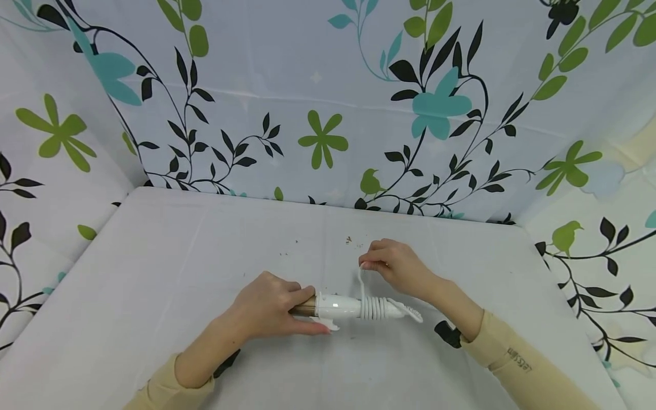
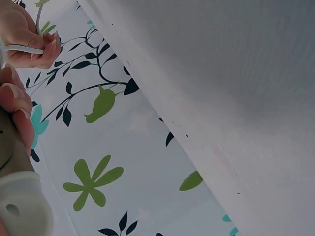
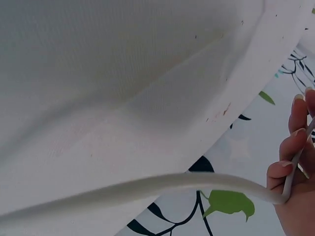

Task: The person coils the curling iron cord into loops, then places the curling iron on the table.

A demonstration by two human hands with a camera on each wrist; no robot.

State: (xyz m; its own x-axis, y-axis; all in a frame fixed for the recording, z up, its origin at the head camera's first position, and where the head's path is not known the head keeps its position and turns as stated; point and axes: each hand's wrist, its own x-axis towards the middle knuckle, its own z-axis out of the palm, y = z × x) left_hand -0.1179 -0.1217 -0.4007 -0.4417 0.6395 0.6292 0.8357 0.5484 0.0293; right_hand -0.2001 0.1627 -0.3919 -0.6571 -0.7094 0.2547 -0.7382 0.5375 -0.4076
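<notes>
A curling iron with a white handle and a gold-brown barrel is held level over the white table. My left hand grips it by the barrel, its thumb stretched along the near side by a white lever. Several turns of white cord are wound round the handle's right end. From these turns the cord rises to my right hand, which pinches it between thumb and fingers. In the right wrist view, the cord runs across to the fingers. The left wrist view shows the barrel close up.
Beneath the hands spreads a white-covered table, with small brown crumbs beyond the curling iron. A curtain printed with leaves, flowers and birds hangs behind the table and at both sides. Dark wrist straps show by the sleeves.
</notes>
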